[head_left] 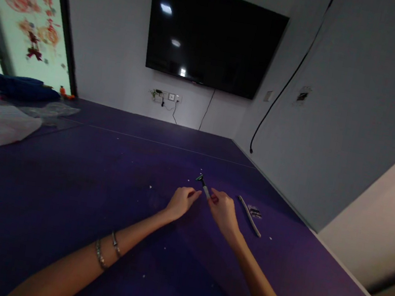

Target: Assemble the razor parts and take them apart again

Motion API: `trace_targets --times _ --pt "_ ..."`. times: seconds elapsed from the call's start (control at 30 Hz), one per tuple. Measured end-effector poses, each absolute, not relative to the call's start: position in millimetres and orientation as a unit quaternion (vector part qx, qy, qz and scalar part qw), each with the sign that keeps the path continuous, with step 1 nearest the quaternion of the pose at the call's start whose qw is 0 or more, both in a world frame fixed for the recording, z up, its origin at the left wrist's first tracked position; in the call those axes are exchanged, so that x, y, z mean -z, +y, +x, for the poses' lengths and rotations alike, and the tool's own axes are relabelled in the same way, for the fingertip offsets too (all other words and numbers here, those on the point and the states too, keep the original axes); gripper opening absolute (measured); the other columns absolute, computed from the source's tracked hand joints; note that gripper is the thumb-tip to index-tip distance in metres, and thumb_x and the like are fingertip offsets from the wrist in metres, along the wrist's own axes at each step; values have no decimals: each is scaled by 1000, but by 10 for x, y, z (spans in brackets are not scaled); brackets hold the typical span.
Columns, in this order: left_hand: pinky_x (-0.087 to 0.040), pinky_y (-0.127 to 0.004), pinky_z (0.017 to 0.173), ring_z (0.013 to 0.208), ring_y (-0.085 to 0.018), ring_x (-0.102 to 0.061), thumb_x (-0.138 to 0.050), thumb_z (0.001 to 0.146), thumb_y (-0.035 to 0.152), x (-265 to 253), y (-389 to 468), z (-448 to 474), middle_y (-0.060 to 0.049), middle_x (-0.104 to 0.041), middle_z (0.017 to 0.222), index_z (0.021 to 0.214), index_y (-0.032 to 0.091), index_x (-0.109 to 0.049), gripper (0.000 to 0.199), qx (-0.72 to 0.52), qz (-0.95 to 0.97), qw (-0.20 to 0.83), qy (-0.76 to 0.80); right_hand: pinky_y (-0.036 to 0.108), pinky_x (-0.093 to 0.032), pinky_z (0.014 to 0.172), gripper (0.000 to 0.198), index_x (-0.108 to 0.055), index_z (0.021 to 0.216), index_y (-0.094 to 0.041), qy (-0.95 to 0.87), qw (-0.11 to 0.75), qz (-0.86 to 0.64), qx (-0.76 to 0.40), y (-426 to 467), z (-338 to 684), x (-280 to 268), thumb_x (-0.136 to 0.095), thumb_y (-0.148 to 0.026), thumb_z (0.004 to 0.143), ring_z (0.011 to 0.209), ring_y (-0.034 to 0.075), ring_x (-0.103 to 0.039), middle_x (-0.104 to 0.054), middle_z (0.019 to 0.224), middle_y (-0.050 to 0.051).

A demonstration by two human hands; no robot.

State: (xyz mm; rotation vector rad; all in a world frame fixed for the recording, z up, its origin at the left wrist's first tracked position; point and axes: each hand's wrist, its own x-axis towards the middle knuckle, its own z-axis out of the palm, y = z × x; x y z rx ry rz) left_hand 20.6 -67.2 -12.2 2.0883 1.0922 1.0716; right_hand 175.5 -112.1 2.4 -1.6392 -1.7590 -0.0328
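Purple table [60, 206] carries both hands, left [181, 203] and right [223, 212], pinched shut on a light, stiff razor [203, 185], best gripped mid-handle, head at 12 o'clock.

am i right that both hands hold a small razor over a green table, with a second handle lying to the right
Not quite: the table is purple, not green, as the head view shows. The rest stands: left hand and right hand hold the small razor, with a second handle lying to the right.
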Motion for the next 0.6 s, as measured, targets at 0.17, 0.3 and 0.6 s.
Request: trace_targets --times 0.17,0.3,0.6 --pt "-32 -24 43 42 -13 -50 -43 76 60 146 -629 250 -3 -56 52 59 14 -58 51 -389 707 387 447 27 -47 68 41 -52 121 -12 -700 337 -630 17 -1200 1508 15 -42 -20 82 75 19 -61 -64 92 12" --pt "-31 -25 46 43 -13 -48 -46 72 61 112 -619 203 -1 -51 45 52 15 -57 52 -395 709 368 454 32 -47 75 45 -45 128 -12 -715 307 -626 50 -1257 1380 18 -38 -16 84 85 22 -60 -63 95 13" --pt "-30 -22 47 45 -11 -45 -49 71 43 31 -523 139 2 -42 37 42 14 -52 41 -335 717 349 502 35 -45 81 49 -36 133 -13 -740 237 -620 113 -1313 1189 -8 -40 -12 85 96 24 -55 -61 99 14"
